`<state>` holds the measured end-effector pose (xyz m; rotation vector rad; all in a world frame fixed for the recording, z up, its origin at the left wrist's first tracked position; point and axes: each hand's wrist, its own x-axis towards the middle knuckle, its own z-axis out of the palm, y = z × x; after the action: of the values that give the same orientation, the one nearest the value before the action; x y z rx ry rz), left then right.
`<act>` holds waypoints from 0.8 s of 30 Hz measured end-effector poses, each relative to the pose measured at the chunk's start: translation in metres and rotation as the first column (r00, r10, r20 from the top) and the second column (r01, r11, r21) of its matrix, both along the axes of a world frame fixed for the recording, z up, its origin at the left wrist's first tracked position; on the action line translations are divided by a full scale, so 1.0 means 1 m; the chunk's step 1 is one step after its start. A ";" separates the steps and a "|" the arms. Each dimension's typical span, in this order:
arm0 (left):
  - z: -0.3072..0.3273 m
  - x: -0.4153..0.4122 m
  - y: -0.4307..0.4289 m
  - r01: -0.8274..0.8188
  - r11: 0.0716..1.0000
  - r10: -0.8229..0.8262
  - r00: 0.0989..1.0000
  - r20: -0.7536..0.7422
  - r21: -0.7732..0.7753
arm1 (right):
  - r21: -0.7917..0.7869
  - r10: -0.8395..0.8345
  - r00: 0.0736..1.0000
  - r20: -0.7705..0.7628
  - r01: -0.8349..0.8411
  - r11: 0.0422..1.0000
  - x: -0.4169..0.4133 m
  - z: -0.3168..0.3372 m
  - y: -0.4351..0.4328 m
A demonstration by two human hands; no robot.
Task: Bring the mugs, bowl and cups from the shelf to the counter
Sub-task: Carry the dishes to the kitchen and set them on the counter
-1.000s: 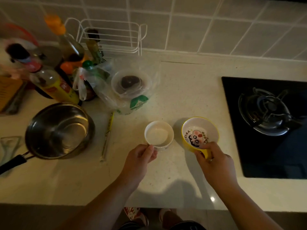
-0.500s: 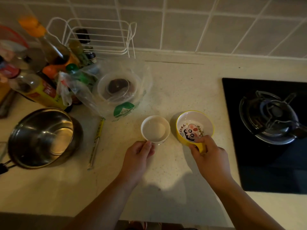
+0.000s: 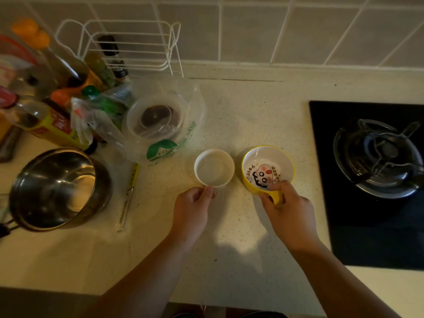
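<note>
A white mug stands upright on the pale counter, empty inside. My left hand grips it at its near side, thumb on the rim. Right beside it sits a yellow bowl with a cartoon face printed inside and a short yellow handle. My right hand holds that handle, thumb over the bowl's rim. Both vessels rest on the counter, nearly touching.
A steel saucepan sits at the left, a plastic bag with a takeaway tub behind the mug, bottles and a white wire rack at the back left. A black gas hob fills the right. A chopstick packet lies beside the pan.
The view has shifted slightly; both hands stay on the mug and bowl, which rest in the same spot on the counter.
</note>
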<state>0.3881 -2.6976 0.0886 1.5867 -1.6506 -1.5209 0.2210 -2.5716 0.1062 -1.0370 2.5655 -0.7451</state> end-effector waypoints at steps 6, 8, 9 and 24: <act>-0.002 0.002 0.001 -0.001 1.000 0.002 1.000 0.026 -0.007 | -0.010 0.034 0.999 -0.014 -0.034 0.999 -0.002 -0.005 0.000; -0.002 0.002 0.001 -0.009 1.000 0.009 1.000 0.025 0.003 | -0.011 0.035 0.999 -0.003 -0.035 0.999 -0.001 -0.006 0.001; -0.003 0.002 0.001 -0.018 1.000 0.017 1.000 0.022 0.007 | -0.011 0.026 1.000 0.014 -0.025 1.000 0.000 -0.007 0.001; 0.000 0.025 0.005 -0.019 0.998 0.029 0.985 -0.170 0.060 | -0.074 -0.067 0.998 -0.020 0.065 0.995 0.022 -0.023 0.020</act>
<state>0.4129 -2.6922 0.0887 1.4546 -1.5018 -1.6571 0.2432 -2.5517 0.0833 -0.9918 2.6205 -0.8546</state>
